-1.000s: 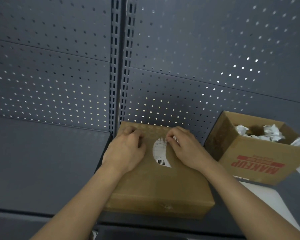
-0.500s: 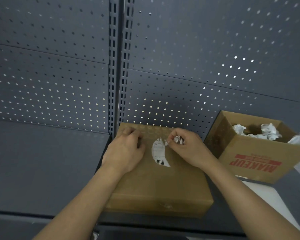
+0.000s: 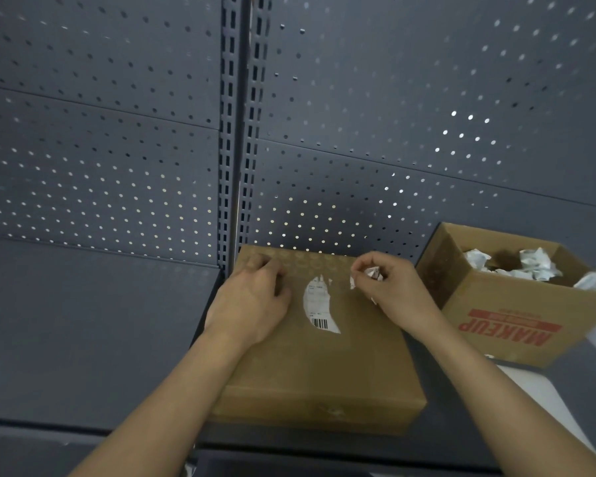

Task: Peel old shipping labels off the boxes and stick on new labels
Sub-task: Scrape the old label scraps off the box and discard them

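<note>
A flat brown cardboard box [image 3: 324, 366] lies on a dark shelf in front of me. A torn remnant of a white shipping label [image 3: 319, 306] with a barcode sticks to its top. My left hand [image 3: 252, 301] rests on the box's far left part, fingers bent against the cardboard. My right hand [image 3: 391, 289] hovers over the box's far right part and pinches a crumpled torn label scrap [image 3: 370, 274] between thumb and fingers.
An open cardboard box printed MAKEUP [image 3: 516, 304] stands to the right, holding several crumpled white label scraps [image 3: 530, 265]. A white sheet [image 3: 544, 401] lies on the shelf in front of it. A dark perforated back panel [image 3: 358, 132] rises behind both boxes.
My right hand tore a piece off the label and lifted it up and to the right, away from the remnant. My left hand stayed on the box.
</note>
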The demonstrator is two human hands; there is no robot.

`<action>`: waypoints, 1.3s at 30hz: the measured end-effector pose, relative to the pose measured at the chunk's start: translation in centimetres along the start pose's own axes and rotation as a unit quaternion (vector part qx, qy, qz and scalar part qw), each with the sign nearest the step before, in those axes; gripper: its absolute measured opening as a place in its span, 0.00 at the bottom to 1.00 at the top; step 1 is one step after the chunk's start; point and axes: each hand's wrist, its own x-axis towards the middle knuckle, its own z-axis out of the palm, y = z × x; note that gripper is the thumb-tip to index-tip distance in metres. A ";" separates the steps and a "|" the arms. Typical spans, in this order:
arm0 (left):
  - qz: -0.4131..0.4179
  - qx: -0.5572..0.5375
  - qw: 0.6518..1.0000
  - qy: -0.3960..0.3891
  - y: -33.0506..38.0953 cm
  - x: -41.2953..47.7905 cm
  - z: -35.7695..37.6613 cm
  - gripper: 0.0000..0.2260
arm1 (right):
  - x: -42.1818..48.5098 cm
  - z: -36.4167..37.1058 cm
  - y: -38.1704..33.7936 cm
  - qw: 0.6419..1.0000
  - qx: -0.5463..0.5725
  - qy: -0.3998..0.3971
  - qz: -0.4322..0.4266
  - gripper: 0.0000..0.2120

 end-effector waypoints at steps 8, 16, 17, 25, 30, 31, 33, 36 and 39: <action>0.007 0.002 1.000 0.006 -0.1 0.0 0.0 0.13 | 0.4 -0.3 -0.7 0.997 -0.043 -0.044 0.051 0.14; 0.010 0.006 1.000 0.011 -0.1 -0.1 0.0 0.12 | 0.9 -0.2 -1.2 0.995 -0.044 -0.063 0.059 0.21; 0.012 0.007 1.000 0.012 0.0 -0.1 0.0 0.12 | 1.1 -0.2 -1.1 0.995 -0.044 -0.062 0.060 0.25; 0.010 0.006 1.000 0.011 0.0 -0.1 0.0 0.12 | 2.1 0.2 0.8 0.987 -0.142 -0.074 -0.007 0.06; 0.009 0.007 1.000 0.010 -0.1 0.0 0.0 0.13 | 2.7 0.8 0.8 0.976 -0.187 -0.109 -0.033 0.07; 0.009 0.006 1.000 0.010 -0.1 0.0 0.1 0.13 | 2.8 0.9 0.7 0.973 -0.192 -0.118 -0.040 0.07; 0.010 0.005 1.000 0.011 -0.1 0.0 0.1 0.13 | 3.1 1.1 0.7 0.968 -0.209 -0.128 -0.059 0.05; 0.012 0.009 1.000 0.011 -0.2 0.0 0.1 0.13 | 3.3 1.3 0.7 0.953 -0.253 -0.140 -0.085 0.05; 0.011 0.013 1.000 0.012 -0.1 0.0 0.2 0.13 | 3.3 1.5 0.7 0.948 -0.266 -0.144 -0.099 0.06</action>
